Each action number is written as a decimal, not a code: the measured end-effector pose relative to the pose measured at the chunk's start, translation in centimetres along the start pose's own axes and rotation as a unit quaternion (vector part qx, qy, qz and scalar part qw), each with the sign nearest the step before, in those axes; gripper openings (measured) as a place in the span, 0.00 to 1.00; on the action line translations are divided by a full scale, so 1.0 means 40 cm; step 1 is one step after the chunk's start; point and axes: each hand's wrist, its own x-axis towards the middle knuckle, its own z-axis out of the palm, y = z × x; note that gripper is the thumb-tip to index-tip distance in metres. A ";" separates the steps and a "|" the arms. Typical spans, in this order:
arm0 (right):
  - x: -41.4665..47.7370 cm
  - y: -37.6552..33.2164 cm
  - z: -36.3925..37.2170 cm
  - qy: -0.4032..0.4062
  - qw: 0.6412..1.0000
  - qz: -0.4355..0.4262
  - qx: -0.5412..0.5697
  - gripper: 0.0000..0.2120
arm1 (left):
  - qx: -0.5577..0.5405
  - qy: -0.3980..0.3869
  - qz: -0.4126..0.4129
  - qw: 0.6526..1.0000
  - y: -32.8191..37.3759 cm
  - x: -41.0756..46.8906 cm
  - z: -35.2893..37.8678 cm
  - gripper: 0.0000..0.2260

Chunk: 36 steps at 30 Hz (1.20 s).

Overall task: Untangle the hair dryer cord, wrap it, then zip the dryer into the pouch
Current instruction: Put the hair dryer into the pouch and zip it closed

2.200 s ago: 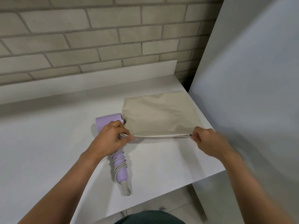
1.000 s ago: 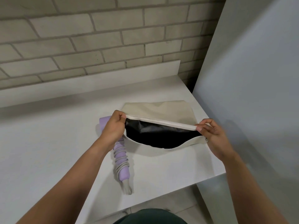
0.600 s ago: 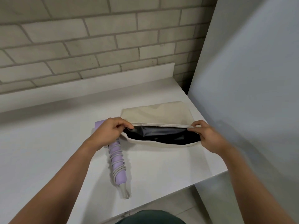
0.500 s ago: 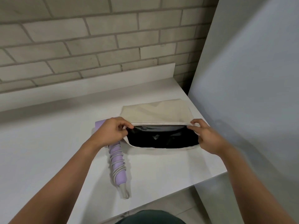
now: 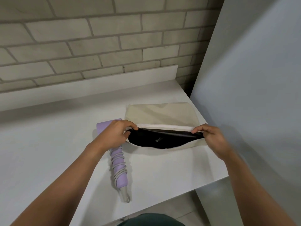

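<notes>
A beige pouch point(image 5: 161, 114) lies flat on the white counter point(image 5: 48, 144) near its right edge, unzipped, with its black lining showing through the gap. My left hand point(image 5: 114, 136) pinches the upper lip at the pouch's left end. My right hand point(image 5: 211, 139) pinches the same lip at the right end, so the mouth stays spread. A lilac hair dryer point(image 5: 118, 163) lies just left of the pouch, its grey cord point(image 5: 117, 173) coiled round the handle. My left hand hides part of the dryer's head.
A brick wall with a low white backsplash point(image 5: 91, 85) runs behind the counter. A tall grey panel point(image 5: 254, 88) stands close on the right. The counter's front edge drops to a tiled floor point(image 5: 187, 209) right below the pouch.
The pouch went from lying shut to having its mouth pulled apart. Both hands stayed on the upper lip, and the opening has shifted slightly while staying wide.
</notes>
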 end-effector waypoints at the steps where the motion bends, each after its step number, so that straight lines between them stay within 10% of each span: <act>1: -0.006 -0.008 0.004 -0.004 1.000 0.001 0.000 0.28 | -0.006 0.007 0.002 1.000 -0.001 0.002 0.002 0.15; 11: 0.024 0.021 0.003 0.005 0.980 -0.095 -0.173 0.06 | 0.006 0.118 0.036 0.992 -0.013 0.043 0.000 0.07; 15: 0.044 0.032 0.016 0.030 0.929 -0.148 -0.339 0.09 | 0.086 0.039 0.056 0.994 -0.039 0.050 -0.021 0.08; 21: -0.027 0.005 0.121 -0.074 0.843 -0.008 -0.533 0.21 | 0.177 -0.055 0.060 0.981 -0.007 0.096 -0.023 0.08; 25: -0.140 -0.104 0.239 0.089 0.908 -0.143 -0.383 0.27 | 0.132 0.024 0.067 0.989 -0.024 0.123 -0.047 0.07; 28: -0.200 -0.208 0.361 -0.008 0.939 -0.243 -0.244 0.12 | 0.123 0.040 0.070 0.989 -0.041 0.118 -0.067 0.06; 31: -0.183 -0.259 0.477 -0.211 0.956 -0.073 -0.188 0.24 | 0.124 0.052 0.070 0.988 -0.047 0.111 -0.073 0.06; 36: -0.079 -0.280 0.616 -0.249 0.960 0.059 -0.115 0.36 | 0.101 0.049 0.097 0.989 -0.057 0.106 -0.072 0.08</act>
